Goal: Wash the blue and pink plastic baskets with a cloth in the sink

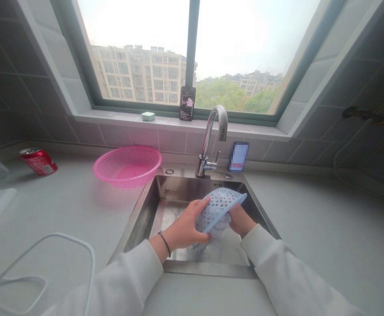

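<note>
Left: my left grip (187, 226) is clamped on the blue basket (220, 208), fingers together across its outer side, above the sink (175, 188). A dark bracelet (164, 242) circles my wrist.

Right: my right grip (241, 219) meets the basket's right side, over the sink. My fingers are hidden behind the basket, so I cannot tell whether they are apart or clamped.

Held thing: the blue basket is tilted inside the sink's opening, between my two hands, with a pale mass (220, 228) showing below it. I cannot tell what that mass is.

Behind the sink: the steel faucet (206, 140) stands at the rim, a pixelated object (238, 156) just right of it, a phone (187, 103) farther back on the windowsill (113, 117).

Left of the sink: a pink basket (127, 166) sits on the tabletop (63, 210) near the rim, and a red can (38, 161) lies on its side well apart.
</note>
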{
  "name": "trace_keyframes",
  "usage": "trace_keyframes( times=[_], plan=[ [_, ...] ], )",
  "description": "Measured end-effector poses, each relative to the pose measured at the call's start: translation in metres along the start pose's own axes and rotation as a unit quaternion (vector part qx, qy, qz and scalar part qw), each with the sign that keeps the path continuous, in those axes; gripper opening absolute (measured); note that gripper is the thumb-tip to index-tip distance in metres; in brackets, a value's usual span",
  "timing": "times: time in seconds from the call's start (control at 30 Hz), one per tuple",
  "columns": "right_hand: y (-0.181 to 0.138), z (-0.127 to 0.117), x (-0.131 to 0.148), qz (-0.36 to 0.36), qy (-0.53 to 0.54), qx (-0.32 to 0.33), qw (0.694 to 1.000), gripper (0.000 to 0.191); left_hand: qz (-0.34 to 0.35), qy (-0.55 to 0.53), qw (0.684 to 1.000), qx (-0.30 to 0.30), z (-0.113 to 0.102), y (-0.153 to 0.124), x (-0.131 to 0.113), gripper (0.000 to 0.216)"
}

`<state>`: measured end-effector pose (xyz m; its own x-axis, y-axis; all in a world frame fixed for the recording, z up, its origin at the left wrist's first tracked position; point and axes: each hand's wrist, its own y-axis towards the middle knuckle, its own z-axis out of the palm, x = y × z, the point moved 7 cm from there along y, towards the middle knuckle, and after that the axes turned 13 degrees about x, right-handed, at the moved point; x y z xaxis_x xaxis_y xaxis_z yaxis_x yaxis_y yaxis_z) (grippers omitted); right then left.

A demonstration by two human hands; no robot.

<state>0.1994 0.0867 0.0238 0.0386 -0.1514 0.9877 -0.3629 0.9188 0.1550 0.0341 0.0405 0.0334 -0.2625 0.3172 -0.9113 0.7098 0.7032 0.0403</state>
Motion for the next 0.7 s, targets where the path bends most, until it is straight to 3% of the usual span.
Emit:
trace_keyframes(
  times=[0.13,0.27,0.37,0.47,0.6,0.7],
  plan=[
    [0.000,-0.001,0.008,0.025,0.072,-0.013,0.997,0.029,0.001,-0.007,1.000,-0.008,0.000,0.000,0.001,0.107],
    [0.003,0.018,0.005,0.014,-0.040,0.001,0.999,0.033,-0.011,-0.010,1.000,-0.027,-0.002,0.000,0.003,0.108],
    [0.005,0.024,-0.004,0.029,-0.048,0.025,0.998,0.034,-0.012,-0.005,0.999,-0.033,-0.004,0.000,0.002,0.105],
    [0.006,0.012,-0.005,0.032,-0.001,0.018,0.999,0.029,-0.010,0.001,0.999,-0.031,-0.005,0.000,0.000,0.102],
    [0.003,-0.010,-0.008,0.069,0.095,-0.049,0.992,0.031,-0.016,-0.004,1.000,-0.023,-0.003,0.000,0.002,0.104],
    [0.002,-0.001,-0.011,0.070,0.089,-0.032,0.993,0.030,-0.022,-0.005,0.999,-0.026,-0.002,0.000,0.004,0.103]
  ],
)
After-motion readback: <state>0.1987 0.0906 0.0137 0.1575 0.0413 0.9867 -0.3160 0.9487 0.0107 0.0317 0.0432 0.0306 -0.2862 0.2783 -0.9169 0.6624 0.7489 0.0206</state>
